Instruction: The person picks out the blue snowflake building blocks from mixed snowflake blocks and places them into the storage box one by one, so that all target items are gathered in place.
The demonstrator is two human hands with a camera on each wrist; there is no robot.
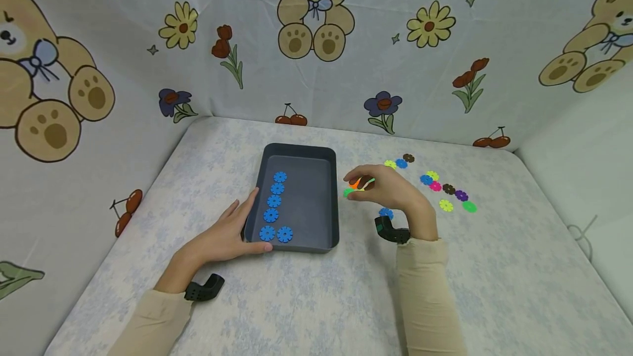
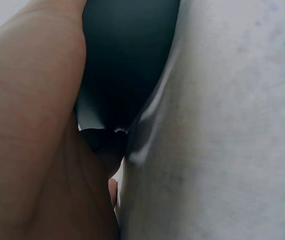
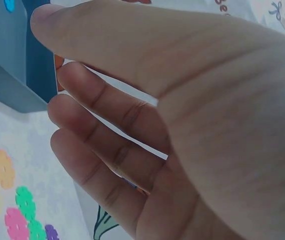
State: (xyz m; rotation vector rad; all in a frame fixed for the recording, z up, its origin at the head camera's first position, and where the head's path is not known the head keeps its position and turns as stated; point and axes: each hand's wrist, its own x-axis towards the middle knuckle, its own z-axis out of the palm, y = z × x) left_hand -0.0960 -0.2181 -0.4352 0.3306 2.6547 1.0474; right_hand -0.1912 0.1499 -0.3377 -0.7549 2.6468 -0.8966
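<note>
In the head view, my left hand (image 1: 222, 235) rests against the near left corner of a dark grey tray (image 1: 311, 196). Its fingers lie along the left side and its thumb touches the front rim. Several blue notched discs (image 1: 274, 201) lie in the tray, most in a column on the left, with a pair at the near end. My right hand (image 1: 383, 185) is over the table just right of the tray, thumb and index finger apart. Under it, orange and green discs (image 1: 348, 193) show partly. In the right wrist view, no disc is visible in the bent fingers (image 3: 97, 130).
A blue disc (image 1: 386, 213) lies near the right wrist. Farther right are scattered yellow, pink, brown, purple and green discs (image 1: 469, 206). A patterned cloth (image 1: 356, 98) rises behind the table (image 1: 316, 301). A white cable (image 1: 586, 235) hangs at the right edge.
</note>
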